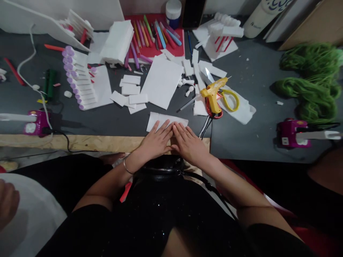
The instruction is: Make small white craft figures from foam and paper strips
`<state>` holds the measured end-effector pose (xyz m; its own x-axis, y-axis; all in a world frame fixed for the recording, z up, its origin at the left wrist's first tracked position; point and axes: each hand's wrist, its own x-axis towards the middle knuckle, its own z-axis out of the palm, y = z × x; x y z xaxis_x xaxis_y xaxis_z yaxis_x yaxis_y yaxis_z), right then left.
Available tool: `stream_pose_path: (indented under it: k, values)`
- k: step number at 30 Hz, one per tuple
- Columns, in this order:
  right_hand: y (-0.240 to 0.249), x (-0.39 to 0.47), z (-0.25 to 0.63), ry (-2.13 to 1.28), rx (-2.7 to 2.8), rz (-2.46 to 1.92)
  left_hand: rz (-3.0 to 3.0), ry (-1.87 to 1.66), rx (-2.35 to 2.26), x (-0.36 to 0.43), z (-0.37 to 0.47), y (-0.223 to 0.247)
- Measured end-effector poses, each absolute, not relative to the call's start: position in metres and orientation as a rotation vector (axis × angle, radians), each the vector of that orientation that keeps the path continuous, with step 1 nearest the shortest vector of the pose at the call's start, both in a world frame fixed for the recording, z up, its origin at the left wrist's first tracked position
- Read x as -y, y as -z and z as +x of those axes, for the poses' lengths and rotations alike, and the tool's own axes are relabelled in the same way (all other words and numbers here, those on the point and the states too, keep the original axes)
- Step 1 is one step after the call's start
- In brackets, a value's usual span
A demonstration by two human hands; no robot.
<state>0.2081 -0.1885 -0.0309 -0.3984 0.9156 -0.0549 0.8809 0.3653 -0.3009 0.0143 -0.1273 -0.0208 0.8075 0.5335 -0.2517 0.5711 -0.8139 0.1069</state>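
Observation:
Both my hands lie flat at the front edge of the grey table, fingertips close together. Under the fingers of my left hand (157, 140) is a small white sheet (160, 117), which looks like paper or thin foam. My right hand (189, 142) rests its outstretched fingers on the same sheet's right part. The fingers of both hands are straight and grip nothing. Beyond the sheet lies a larger white sheet (163, 82), with small white rectangles (130, 89) to its left. A yellow glue gun (213, 94) sits to the right, over yellow-and-red-handled scissors (230, 100).
Coloured pens (160, 34) lie on a red sheet at the back. A white stepped model with purple tips (80, 78) stands left. Green yarn (311, 82) is at right. Purple power sockets (37, 122) with cords sit near the edge. People sit on both sides.

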Motion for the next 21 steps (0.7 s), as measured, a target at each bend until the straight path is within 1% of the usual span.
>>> stream_pose_path:
  k: [5, 8, 12, 14, 17, 19, 21]
  values:
    - [0.028, 0.187, 0.207, -0.411, 2.539, -1.657, 2.776, 0.096, -0.965, 0.127, -0.002, 0.033]
    - [0.029, 0.189, 0.205, -0.383, 2.551, -1.671, 2.712, 0.018, -1.116, 0.125, -0.021, 0.036]
    - [0.032, 0.19, 0.205, -0.375, 2.531, -1.666, 2.6, -0.1, -1.436, 0.122, -0.044, 0.028]
    - [0.032, 0.19, 0.204, -0.356, 2.519, -1.664, 2.578, -0.183, -1.507, 0.121, -0.044, 0.021]
    - [0.029, 0.188, 0.204, -0.313, 2.478, -1.65, 2.662, -0.216, -1.317, 0.12, -0.026, 0.014]
    - [0.027, 0.185, 0.205, -0.287, 2.442, -1.63, 2.708, -0.143, -1.139, 0.117, -0.009, 0.015]
    - [0.028, 0.181, 0.209, -0.275, 2.427, -1.609, 2.708, -0.039, -1.078, 0.115, 0.003, 0.022]
